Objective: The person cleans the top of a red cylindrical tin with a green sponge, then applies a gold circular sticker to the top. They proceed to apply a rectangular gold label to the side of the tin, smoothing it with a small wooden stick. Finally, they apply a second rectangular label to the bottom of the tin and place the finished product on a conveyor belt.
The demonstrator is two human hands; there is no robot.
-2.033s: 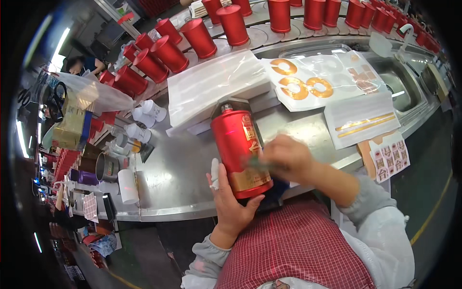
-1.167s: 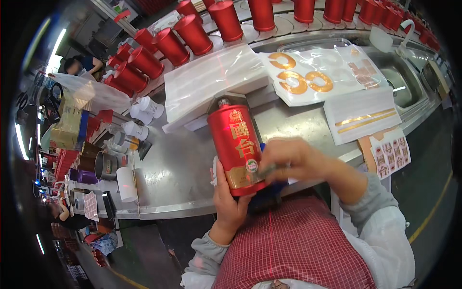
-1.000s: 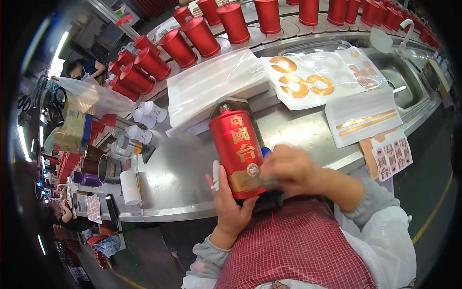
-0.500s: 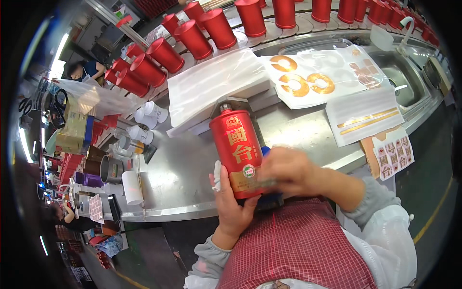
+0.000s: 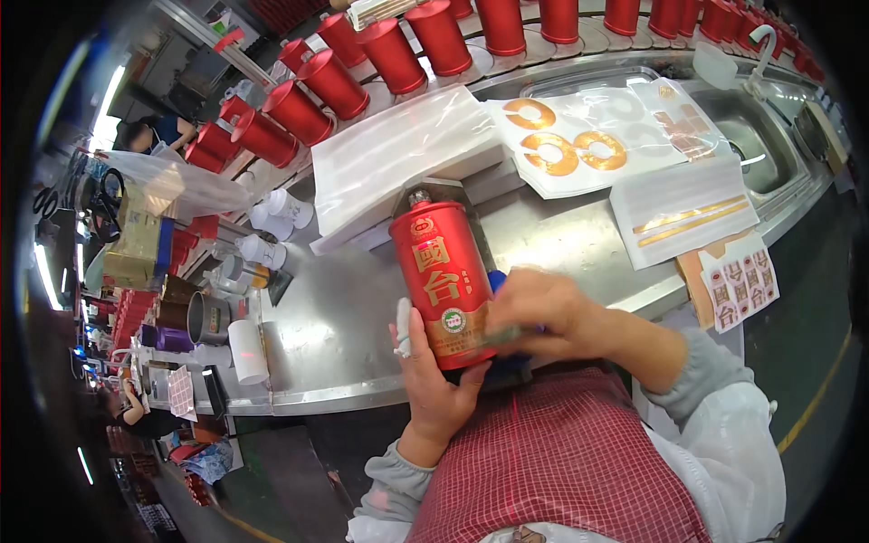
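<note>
A red bottle (image 5: 442,274) with gold characters and a round seal stands tilted over the near edge of the steel bench (image 5: 344,317). My left hand (image 5: 433,385) cups its base from below, thumb taped in white. My right hand (image 5: 543,314) presses against the bottle's lower right side, over a gold band, with something blue partly hidden under the fingers. Both forearms come up from the lower edge over a red checked apron.
Several red cylinders (image 5: 389,54) ride a conveyor at the back. White sheets with gold ring stickers (image 5: 566,149), gold strip labels (image 5: 683,217) and small red stickers (image 5: 738,290) lie to the right. A stack of clear bags (image 5: 398,154), cups and tins (image 5: 204,317) stand left. Another person (image 5: 149,136) is far left.
The bottle has turned in my hands so its gold characters face up. My right hand slid along its lower side. The red cylinders on the conveyor moved along.
</note>
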